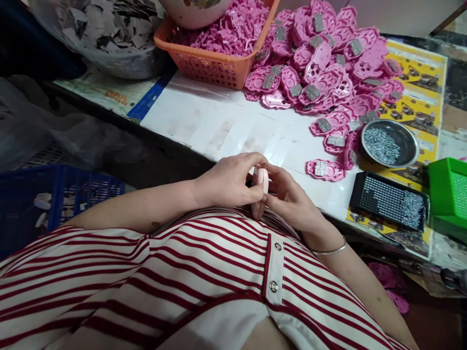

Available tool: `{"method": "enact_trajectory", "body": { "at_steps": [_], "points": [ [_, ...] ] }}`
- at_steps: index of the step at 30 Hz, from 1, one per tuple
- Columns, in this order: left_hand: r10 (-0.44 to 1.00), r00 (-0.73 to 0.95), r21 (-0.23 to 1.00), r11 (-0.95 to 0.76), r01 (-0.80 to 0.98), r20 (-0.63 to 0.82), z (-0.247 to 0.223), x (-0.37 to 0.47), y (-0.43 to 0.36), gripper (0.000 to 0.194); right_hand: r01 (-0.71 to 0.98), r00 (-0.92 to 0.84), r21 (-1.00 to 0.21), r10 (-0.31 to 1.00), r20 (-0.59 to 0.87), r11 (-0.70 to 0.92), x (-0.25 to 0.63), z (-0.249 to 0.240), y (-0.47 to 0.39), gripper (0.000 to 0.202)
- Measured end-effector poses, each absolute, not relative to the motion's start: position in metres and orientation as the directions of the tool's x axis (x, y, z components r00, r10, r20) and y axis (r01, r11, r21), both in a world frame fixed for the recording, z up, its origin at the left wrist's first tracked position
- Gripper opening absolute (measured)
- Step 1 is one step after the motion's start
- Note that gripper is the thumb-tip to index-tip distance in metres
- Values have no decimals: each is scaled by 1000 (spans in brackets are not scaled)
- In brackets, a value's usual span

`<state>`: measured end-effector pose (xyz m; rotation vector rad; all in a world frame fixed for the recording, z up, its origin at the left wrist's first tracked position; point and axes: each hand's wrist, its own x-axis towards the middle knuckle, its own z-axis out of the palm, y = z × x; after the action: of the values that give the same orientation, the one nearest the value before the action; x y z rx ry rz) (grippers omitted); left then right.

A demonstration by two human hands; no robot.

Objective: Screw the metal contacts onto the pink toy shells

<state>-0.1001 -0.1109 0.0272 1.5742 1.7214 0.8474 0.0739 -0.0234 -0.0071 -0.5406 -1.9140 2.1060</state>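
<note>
A person in a red-and-white striped shirt sits at the near edge of a white tabletop [204, 121]. Both hands meet close to the body: the left hand [228, 182] and right hand [288, 197] are curled shut around one pale pink plastic piece [260, 187], held upright on edge between the fingertips, just above the tabletop's near edge. Farther back and to the right lies a heap of pink shells [324, 63] with metal plates, beside an orange basket [215, 68] of pink parts. To the right sit a metal bowl of screws [388, 143] and a black screw tray [390, 199]. Held over the lap by fingertips alone, the piece could probably slip and fall off the tabletop's edge.
</note>
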Motion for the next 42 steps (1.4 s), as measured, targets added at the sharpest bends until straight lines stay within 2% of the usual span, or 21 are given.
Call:
{"method": "enact_trajectory", "body": {
  "at_steps": [4,7,12,15,17,20,22,25,28,30,32,34,37,39,42],
  "points": [
    [994,-95,812,94,576,-48,28,-98,-111,32,49,-918,-995,387,-81,-91,76,-7,-21,50],
    [995,-89,821,88,564,-45,28,-97,-112,30,96,-899,-992,421,-122,-83,74,1,-24,53],
    [995,-99,813,64,579,-8,25,-94,-111,30,288,-759,-957,598,-258,-47,65,19,-42,51],
    [989,-149,779,97,620,-5,25,-89,-113,29,327,-716,-944,661,-224,34,64,11,-47,50],
    [986,-162,783,67,619,44,26,-86,-117,30,356,-637,-932,747,-188,70,67,-3,-45,50],
    [982,-150,846,-21,533,119,28,-81,-125,37,379,-493,-925,847,-200,1,75,-21,-39,49],
    [991,-119,901,-3,433,60,25,-78,-127,35,314,-521,-949,838,-163,11,80,-25,-38,47],
    [990,-57,947,141,288,-131,19,-78,-124,28,193,-579,-980,812,-74,48,84,-21,-42,50],
    [957,1,927,281,249,-290,15,-80,-118,31,130,-634,-991,768,-92,-12,84,-20,-42,59],
    [942,87,922,295,252,-325,16,-82,-115,31,132,-625,-990,771,-123,-52,83,-23,-40,58],
    [944,168,931,227,287,-282,20,-82,-114,34,178,-579,-981,797,-169,-79,81,-26,-37,46],
    [963,180,898,108,427,-201,25,-80,-112,40,247,-531,-966,822,-205,-82,79,-27,-35,32],
    [983,144,719,-16,694,-117,32,-75,-107,40,307,-510,-951,837,-197,-37,76,-26,-35,24],
    [985,113,621,-10,784,-127,37,-74,-103,43,312,-528,-950,829,-186,-14,77,-24,-34,29],
    [984,58,572,49,819,-167,46,-78,-94,54,239,-596,-971,788,-156,-11,81,-20,-28,56]
  ]
}}
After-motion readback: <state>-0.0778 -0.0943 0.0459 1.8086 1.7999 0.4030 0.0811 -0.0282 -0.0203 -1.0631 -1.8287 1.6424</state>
